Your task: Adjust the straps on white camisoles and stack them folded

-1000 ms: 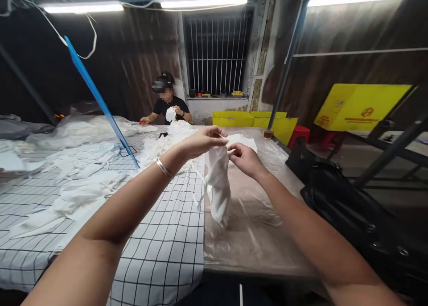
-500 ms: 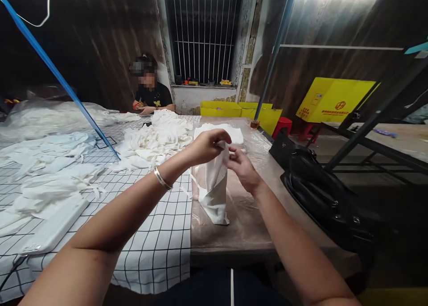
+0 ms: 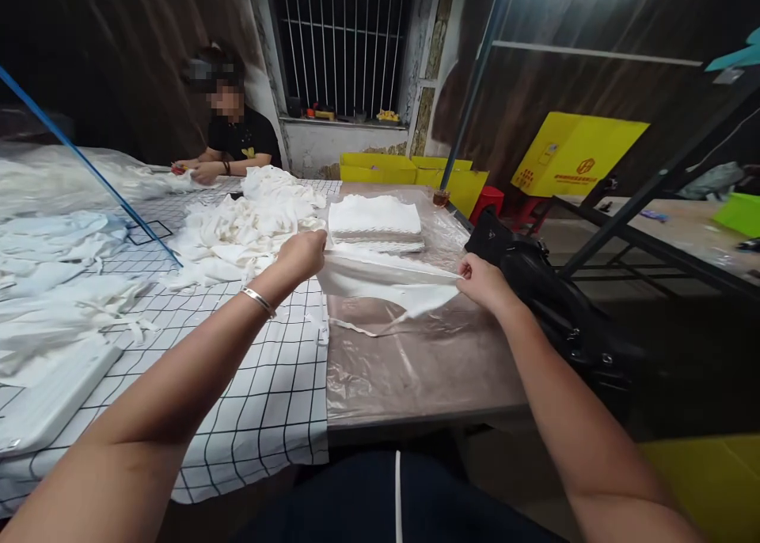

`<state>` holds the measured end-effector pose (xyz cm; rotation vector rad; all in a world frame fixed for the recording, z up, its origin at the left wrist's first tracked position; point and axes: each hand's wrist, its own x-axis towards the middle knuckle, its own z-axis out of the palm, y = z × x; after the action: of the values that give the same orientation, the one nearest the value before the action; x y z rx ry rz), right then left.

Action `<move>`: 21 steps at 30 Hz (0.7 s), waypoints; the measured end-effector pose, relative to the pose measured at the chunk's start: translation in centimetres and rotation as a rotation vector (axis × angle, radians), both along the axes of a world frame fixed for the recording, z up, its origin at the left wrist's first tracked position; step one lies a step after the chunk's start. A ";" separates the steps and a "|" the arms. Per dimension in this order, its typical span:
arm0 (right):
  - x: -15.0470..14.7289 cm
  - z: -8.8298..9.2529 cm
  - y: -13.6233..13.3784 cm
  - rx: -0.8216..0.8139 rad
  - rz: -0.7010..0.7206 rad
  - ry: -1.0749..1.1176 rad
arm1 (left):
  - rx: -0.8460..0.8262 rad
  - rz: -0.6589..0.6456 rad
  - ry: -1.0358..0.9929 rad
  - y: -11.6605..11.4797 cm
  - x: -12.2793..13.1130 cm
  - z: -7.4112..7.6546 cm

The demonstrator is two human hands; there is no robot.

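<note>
A thin white cloth piece (image 3: 389, 282) is stretched sideways between my two hands, above the plastic-covered part of the table. My left hand (image 3: 304, 254) is closed on its left end. At the other end, my right hand (image 3: 482, 280) pinches a corner. A thin white strap (image 3: 356, 328) hangs below the cloth's lower edge. Just behind it lies a neat stack of folded white cloth (image 3: 374, 220). To the left of my left hand is a loose heap of white cloth (image 3: 237, 230).
A checked cloth (image 3: 279, 393) covers the table's left side, with more white garments (image 3: 65, 313) on it. A black bag (image 3: 534, 290) stands along the right edge. A blue pole (image 3: 89, 163) rises at left. Across the table sits a person (image 3: 243, 135). Yellow boxes (image 3: 380, 168) stand behind.
The cloth hung upright and bunched between my close hands; now it is spread out sideways. My hands have moved apart, left and right, and the folded stack shows more fully.
</note>
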<state>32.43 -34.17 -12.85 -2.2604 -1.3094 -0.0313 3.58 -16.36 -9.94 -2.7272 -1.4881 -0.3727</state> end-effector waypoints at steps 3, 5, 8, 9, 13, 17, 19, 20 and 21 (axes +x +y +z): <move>0.4 -3.0 -2.9 -0.088 0.065 0.092 | -0.098 -0.043 0.114 -3.1 -1.0 -2.9; 0.4 -5.1 -5.3 -0.225 0.210 0.301 | -0.257 -0.133 0.186 -5.3 -2.1 -4.9; 0.4 -6.5 -7.7 -0.362 0.421 0.669 | -0.610 -0.331 0.124 -6.6 -3.6 -6.7; 0.5 -6.4 -7.9 -0.336 0.421 0.720 | -0.681 -0.361 0.050 -6.3 -3.7 -7.1; 0.4 -6.0 -6.0 -0.230 0.272 0.620 | -0.558 -0.218 -0.159 -4.2 -2.5 -8.5; -0.2 -7.4 -4.1 -0.338 0.326 0.547 | -0.535 -0.167 -0.082 -3.5 -0.2 -10.5; -0.3 -8.3 -4.0 -0.406 0.340 0.519 | -0.585 -0.159 -0.061 -3.6 0.3 -11.1; -0.2 -8.6 -4.1 -0.440 0.344 0.514 | -0.605 -0.157 -0.075 -3.6 0.3 -11.2; 0.0 -8.7 -4.3 -0.453 0.351 0.519 | -0.623 -0.158 -0.111 -3.6 0.3 -11.1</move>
<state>32.39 -38.44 -21.51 -2.1205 -1.4891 0.9935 3.83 -19.97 -21.08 -3.3614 -1.6432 -0.0601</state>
